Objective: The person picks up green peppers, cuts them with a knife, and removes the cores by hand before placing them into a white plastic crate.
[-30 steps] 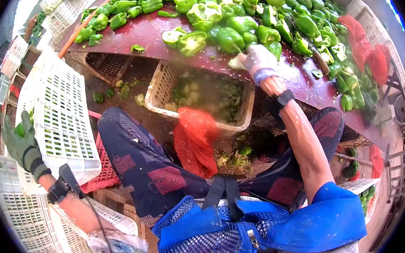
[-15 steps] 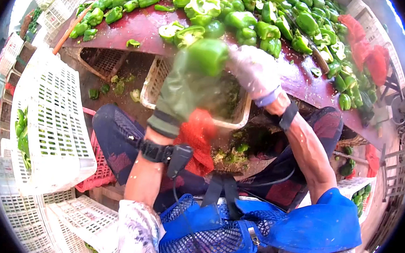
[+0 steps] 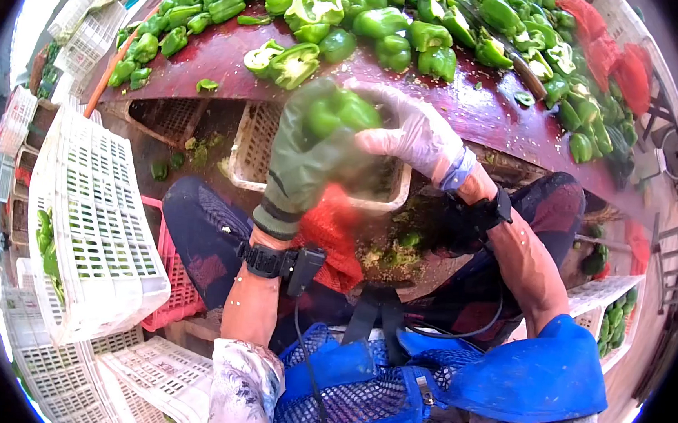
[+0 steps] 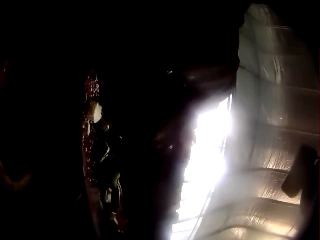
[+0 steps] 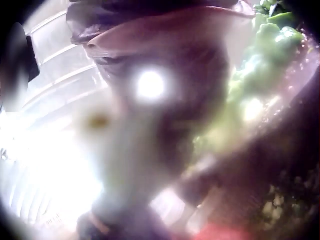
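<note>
A green bell pepper (image 3: 344, 114) is held up over the white crate (image 3: 244, 180) under the table edge. My left hand (image 3: 299, 165), in a dark green glove, grips it from the left. The right hand (image 3: 423, 131), in a pale thin glove, curves round its other side, thumb across the front and fingers behind. Part of the pepper is hidden by the gloves. In the right wrist view, the pale glove (image 5: 165, 75) is close and blurred. The left wrist view is mostly dark.
Whole and cut green peppers (image 3: 446, 30) are heaped on the dark red table (image 3: 184, 67). A tall white crate (image 3: 99, 218) stands at left beside a pink crate (image 3: 164, 258). Red netting (image 3: 333, 239) hangs between the knees. A wooden stick (image 3: 529, 75) lies among the peppers.
My left hand has come from beside the left crate to the middle and now holds the pepper. The right hand has moved back from the table edge and closed round it too.
</note>
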{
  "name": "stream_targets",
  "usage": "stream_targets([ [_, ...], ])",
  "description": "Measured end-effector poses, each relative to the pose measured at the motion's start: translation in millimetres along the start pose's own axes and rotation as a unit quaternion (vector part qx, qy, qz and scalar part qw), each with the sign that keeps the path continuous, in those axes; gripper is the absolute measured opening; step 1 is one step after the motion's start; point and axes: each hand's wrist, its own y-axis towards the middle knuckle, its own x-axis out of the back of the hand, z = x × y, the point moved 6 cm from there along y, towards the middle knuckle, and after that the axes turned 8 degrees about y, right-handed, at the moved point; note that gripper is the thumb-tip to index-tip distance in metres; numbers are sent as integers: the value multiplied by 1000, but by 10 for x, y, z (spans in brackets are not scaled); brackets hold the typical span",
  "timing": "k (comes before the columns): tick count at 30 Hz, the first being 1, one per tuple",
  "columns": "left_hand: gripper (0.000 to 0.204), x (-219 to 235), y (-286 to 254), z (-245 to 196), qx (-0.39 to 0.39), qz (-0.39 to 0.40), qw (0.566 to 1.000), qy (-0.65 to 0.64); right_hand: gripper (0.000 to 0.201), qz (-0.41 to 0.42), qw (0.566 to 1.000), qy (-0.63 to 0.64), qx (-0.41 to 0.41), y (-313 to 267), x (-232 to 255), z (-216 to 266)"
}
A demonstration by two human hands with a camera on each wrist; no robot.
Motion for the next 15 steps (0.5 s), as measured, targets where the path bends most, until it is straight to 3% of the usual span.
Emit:
stream_targets([
  [2,60,-7,19,-40,-48,32,995,79,70,42,995,85,-1,1,4,-54],
  [3,66,4,38,-37,-42,7,990,133,71,45,995,81,24,6,21,-68],
  [7,70,-102,112,-66,-42,41,989,138,75,34,994,73,74,-2,64,-74],
  [10,68,-65,159,61,-9,16,988,151,65,2,995,-95,-23,-68,204,4],
  [12,62,6,228,36,-129,-33,917,376,54,-17,966,-259,4,-15,482,-76],
  [13,62,15,287,82,-109,-38,936,331,49,-32,937,-347,14,-2,683,-34],
  [15,63,77,401,199,-69,-59,967,238,34,-144,867,-476,-9,-38,1174,142],
])
